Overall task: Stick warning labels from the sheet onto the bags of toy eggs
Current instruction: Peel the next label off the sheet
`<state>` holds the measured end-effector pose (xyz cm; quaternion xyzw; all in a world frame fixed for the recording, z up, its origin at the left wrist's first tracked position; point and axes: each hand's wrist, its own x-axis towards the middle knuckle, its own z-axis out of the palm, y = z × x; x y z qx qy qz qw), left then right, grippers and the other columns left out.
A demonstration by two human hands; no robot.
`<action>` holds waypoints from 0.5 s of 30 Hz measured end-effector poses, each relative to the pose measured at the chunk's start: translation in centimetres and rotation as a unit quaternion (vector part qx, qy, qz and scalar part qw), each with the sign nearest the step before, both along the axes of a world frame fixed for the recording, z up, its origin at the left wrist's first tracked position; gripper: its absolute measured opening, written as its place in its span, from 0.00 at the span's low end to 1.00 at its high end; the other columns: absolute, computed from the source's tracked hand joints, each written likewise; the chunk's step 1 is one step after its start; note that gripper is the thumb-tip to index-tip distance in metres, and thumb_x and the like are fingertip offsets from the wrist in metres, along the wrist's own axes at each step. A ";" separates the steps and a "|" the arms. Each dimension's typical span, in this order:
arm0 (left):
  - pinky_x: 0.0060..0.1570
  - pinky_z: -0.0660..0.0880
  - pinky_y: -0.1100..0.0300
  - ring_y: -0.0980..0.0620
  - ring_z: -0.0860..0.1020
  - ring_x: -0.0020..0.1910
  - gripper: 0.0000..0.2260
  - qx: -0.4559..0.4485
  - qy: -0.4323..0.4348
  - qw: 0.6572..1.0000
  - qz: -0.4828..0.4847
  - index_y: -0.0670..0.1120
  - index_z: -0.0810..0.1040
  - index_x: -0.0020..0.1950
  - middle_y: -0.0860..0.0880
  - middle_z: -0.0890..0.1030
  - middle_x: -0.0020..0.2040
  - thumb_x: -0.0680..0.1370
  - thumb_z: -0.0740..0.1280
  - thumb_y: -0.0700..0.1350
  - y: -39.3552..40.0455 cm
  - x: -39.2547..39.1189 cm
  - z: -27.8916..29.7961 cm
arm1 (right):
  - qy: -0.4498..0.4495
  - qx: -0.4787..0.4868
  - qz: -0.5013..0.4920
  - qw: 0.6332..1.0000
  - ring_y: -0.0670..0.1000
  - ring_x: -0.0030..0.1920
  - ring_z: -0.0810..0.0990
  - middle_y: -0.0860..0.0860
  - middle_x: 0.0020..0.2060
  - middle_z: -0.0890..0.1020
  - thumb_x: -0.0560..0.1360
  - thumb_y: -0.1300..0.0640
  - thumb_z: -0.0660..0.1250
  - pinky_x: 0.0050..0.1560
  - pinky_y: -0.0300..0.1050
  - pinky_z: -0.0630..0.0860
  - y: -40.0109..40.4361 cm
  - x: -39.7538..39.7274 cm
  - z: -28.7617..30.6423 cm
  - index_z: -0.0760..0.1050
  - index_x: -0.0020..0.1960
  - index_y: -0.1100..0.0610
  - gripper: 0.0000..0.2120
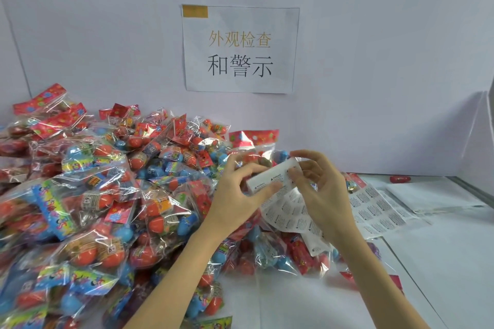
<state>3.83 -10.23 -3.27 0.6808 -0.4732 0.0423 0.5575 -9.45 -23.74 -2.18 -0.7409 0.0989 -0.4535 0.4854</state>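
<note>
A folded sheet of white warning labels (287, 208) is held up over the middle of the table. My left hand (240, 195) grips its upper left part, thumb on the front. My right hand (320, 195) pinches a label at the sheet's top right corner with thumb and forefinger. Right behind and under both hands lies a clear bag of toy eggs (256, 147) with a red header card. More such bags with red and blue eggs form a big pile (93, 195) covering the left half of the table.
A second label sheet (379, 208) lies flat to the right of my hands, with white paper (433, 195) beyond it. A small red item (399, 179) sits at the back right. A printed paper sign (240, 48) hangs on the wall. White table surface (441, 262) at front right.
</note>
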 end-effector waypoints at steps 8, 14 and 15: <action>0.70 0.60 0.73 0.71 0.68 0.70 0.24 0.030 0.031 0.999 0.008 0.45 0.86 0.60 0.59 0.73 0.70 0.79 0.65 0.63 -0.3 0.2 -0.2 | 0.079 -0.072 -0.050 0.993 0.40 0.50 0.84 0.39 0.47 0.86 0.80 0.62 0.72 0.54 0.30 0.76 -0.4 0.1 -0.2 0.84 0.58 0.47 0.11; 0.62 0.67 0.71 0.65 0.71 0.65 0.08 0.033 0.038 0.998 0.023 0.54 0.86 0.53 0.56 0.76 0.58 0.78 0.75 0.55 -0.3 0.5 -0.3 | 0.102 -0.070 -0.049 0.991 0.42 0.48 0.84 0.43 0.45 0.86 0.80 0.61 0.72 0.48 0.30 0.77 -0.4 0.2 -0.4 0.83 0.56 0.50 0.09; 0.64 0.69 0.65 0.61 0.71 0.66 0.05 0.036 0.043 0.998 0.023 0.54 0.86 0.51 0.56 0.76 0.57 0.78 0.75 0.53 -0.3 0.6 -0.3 | 0.101 -0.070 -0.047 0.991 0.42 0.47 0.83 0.43 0.44 0.86 0.80 0.61 0.73 0.48 0.31 0.77 -0.3 0.2 -0.5 0.83 0.56 0.49 0.09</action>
